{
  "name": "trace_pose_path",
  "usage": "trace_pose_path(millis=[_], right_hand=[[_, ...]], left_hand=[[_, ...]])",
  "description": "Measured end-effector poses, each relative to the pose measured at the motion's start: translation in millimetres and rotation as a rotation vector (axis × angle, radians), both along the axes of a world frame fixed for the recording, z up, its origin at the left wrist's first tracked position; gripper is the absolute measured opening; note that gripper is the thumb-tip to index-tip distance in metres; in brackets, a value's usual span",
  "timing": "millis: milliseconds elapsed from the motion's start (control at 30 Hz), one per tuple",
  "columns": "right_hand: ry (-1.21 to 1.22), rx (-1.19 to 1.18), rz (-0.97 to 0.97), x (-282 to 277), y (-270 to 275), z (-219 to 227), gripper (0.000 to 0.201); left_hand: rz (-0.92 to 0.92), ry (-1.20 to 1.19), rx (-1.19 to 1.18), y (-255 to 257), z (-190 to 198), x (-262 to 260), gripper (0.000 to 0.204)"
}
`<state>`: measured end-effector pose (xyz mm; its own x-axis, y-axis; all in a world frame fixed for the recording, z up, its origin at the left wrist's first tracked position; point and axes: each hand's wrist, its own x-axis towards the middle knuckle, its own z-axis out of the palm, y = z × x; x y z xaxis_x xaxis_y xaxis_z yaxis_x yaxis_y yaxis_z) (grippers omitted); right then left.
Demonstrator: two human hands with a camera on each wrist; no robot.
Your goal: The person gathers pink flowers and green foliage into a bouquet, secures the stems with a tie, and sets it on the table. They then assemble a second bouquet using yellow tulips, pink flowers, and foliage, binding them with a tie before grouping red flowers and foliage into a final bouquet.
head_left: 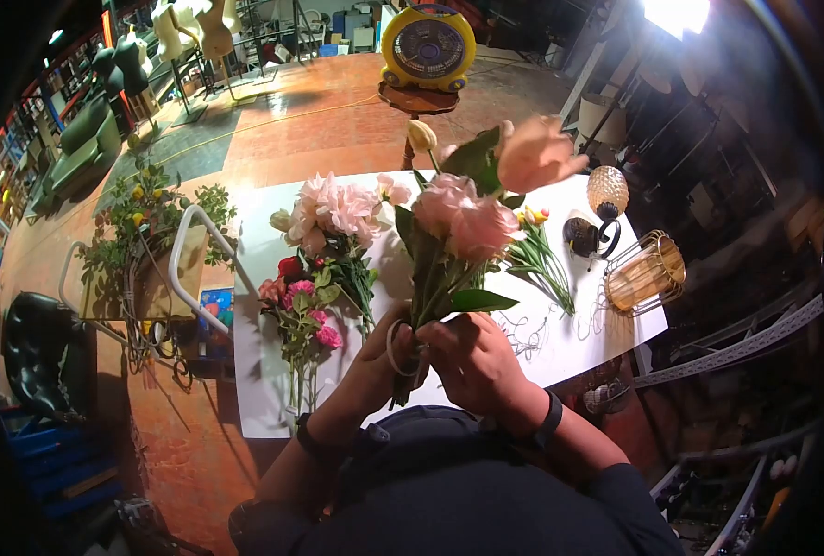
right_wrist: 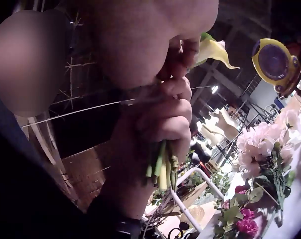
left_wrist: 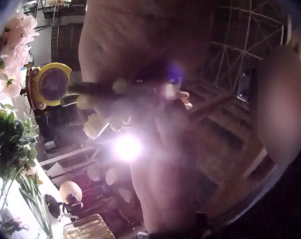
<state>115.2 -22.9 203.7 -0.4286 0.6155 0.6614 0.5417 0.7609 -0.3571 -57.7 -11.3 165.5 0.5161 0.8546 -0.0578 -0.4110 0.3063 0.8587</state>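
Upright in front of the chest is a bouquet (head_left: 463,218) of large pink blooms, a pale tulip-like bud and green leaves. My left hand (head_left: 379,361) grips its stems, whose cut ends (right_wrist: 163,169) stick out below the curled fingers in the right wrist view. Against the same stems, my right hand (head_left: 481,361) has its fingers bent and pinches a thin white string (right_wrist: 81,109). That string makes a loop by the left hand in the head view and stretches past both hands in the right wrist view. Bent fingers partly hide the pinch.
On the white table (head_left: 393,398) lie pale pink flowers (head_left: 338,208), magenta flowers (head_left: 324,324) and a bunch of green stems (head_left: 546,269). Loose string (head_left: 528,338) lies near the right hand. A wire basket (head_left: 648,273) and a beaded lamp (head_left: 608,190) sit at the right; a yellow fan (head_left: 427,46) stands beyond.
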Motion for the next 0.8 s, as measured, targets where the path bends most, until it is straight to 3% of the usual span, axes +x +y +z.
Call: trace_pose_path(millis=[33, 433, 533, 700, 800], right_hand=[[-0.008, -0.040, -0.021, 0, -1, 6, 0.030], [0.035, -0.113, -0.058, 3, -4, 8, 0.035], [0.053, -0.088, -0.071, 4, -1, 3, 0.036], [0.000, 0.157, 0.018, 12, 11, -10, 0.037], [-0.038, 0.152, 0.036, 19, 10, -11, 0.038]], left_hand=[[-0.025, -0.072, 0.005, -1, 10, 4, 0.040], [0.056, 0.002, 0.027, -4, 13, 9, 0.040], [0.002, 0.007, 0.068, -4, 11, 6, 0.041], [-0.021, -0.036, 0.000, -2, 5, 5, 0.041], [-0.027, -0.040, -0.013, -3, 11, 3, 0.042]])
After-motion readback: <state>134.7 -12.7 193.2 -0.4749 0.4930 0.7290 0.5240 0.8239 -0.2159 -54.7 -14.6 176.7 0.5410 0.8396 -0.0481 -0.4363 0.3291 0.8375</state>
